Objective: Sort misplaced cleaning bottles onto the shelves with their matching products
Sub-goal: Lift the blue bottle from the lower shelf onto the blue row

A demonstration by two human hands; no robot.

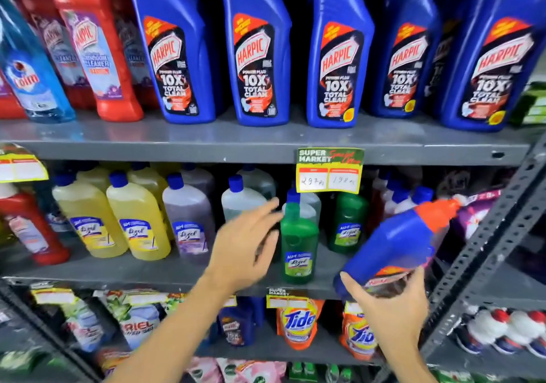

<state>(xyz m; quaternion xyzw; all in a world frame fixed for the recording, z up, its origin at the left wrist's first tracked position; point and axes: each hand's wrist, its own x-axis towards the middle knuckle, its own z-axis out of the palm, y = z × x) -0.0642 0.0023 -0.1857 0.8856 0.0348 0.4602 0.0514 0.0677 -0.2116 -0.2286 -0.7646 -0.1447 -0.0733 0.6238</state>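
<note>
My right hand (pixel 390 303) grips the base of a blue Harpic bottle (pixel 393 246) with an orange-red cap, tilted so the cap points up and right in front of the middle shelf. My left hand (pixel 245 243) is blurred, fingers spread and holding nothing, just left of a green Lizol bottle (pixel 298 246) at the middle shelf's front edge. Whether it touches that bottle I cannot tell. On the top shelf (pixel 266 143) stands a row of matching blue Harpic bottles (pixel 254 48).
Red Harpic bathroom cleaners (pixel 97 48) and a light blue Colin bottle (pixel 32 72) stand top left. Yellow (pixel 139 220), purple and clear Lizol bottles fill the middle shelf. Tide pouches (pixel 298 323) sit below. A perforated grey upright (pixel 490 240) slants at the right. A price tag (pixel 329 169) hangs from the top shelf.
</note>
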